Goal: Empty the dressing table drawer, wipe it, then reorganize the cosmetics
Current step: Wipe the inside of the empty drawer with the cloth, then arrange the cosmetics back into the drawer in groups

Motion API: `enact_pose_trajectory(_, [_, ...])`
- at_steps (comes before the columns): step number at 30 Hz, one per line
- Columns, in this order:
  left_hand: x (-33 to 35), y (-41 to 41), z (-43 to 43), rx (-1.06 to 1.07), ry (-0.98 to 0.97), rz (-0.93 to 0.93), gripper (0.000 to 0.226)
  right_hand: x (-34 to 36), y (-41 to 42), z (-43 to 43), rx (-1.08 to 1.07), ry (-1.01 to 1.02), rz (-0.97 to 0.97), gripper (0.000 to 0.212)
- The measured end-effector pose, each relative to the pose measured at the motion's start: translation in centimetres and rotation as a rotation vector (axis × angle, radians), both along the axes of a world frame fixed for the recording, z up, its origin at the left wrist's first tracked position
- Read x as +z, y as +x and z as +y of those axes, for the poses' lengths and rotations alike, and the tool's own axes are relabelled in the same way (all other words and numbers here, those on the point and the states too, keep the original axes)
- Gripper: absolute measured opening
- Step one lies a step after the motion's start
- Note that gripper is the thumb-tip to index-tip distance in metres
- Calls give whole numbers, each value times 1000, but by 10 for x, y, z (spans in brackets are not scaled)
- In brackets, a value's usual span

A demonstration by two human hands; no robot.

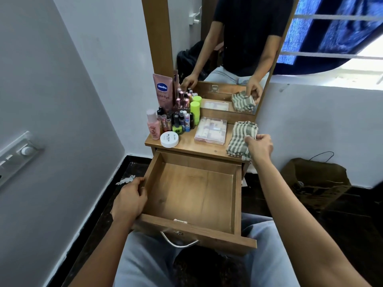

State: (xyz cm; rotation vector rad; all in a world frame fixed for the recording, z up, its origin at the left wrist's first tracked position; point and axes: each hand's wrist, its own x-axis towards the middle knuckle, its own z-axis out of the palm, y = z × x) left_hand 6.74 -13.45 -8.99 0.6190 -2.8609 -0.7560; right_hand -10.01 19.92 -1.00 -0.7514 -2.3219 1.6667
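Observation:
The wooden drawer [192, 195] is pulled out over my lap and holds nothing. My left hand [129, 200] grips its left wall near the front corner. My right hand [259, 147] rests on a folded green-and-white striped cloth [240, 139] at the right end of the dressing table top [186, 145], fingers closing on its edge. Several cosmetics stand at the left of the top: a pink Vaseline tube [163, 91], a pink bottle [153, 127], nail polish bottles [177, 121], a lime green bottle [194, 109], a white round jar [169, 139]. A clear palette box [211, 130] lies in the middle.
A mirror [228, 59] rises behind the table top and reflects me. A wall with a switch plate [16, 156] stands close on the left. A brown bag [317, 181] sits on the dark floor at the right. The drawer's metal handle [178, 242] faces my knees.

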Motion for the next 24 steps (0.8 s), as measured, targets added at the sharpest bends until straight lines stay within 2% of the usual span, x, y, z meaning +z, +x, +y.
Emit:
enact_pose_trajectory(3, [-1, 0, -1, -1, -4, -2, 39, -6, -11, -6, -17, 65, 40, 32])
enact_pose_trajectory(8, [-2, 0, -1, -10, -23, -12, 39, -20, -19, -21, 73, 205, 130, 28])
enact_pose_trajectory(11, [-2, 0, -1, -15, -26, -7, 39, -27, -18, -22, 138, 383, 113, 38])
enact_pose_trajectory(13, [-2, 0, 0, -28, -31, -1, 39, -30, -12, -21, 165, 475, 173, 42])
enact_pose_trajectory(16, [-3, -2, 0, -61, -52, 7, 38, -35, 0, -22, 287, 592, 232, 41])
enact_pose_trajectory(19, [-3, -3, 0, -61, -53, 8, 38, -43, 5, -25, 408, 697, 173, 42])
enact_pose_trajectory(22, [-3, -1, 0, -64, -44, 21, 37, -44, 4, -25, 417, 768, 160, 42])
enact_pose_trajectory(24, [-3, -2, 0, -64, -40, 27, 37, -39, 4, -30, 395, 830, 227, 40])
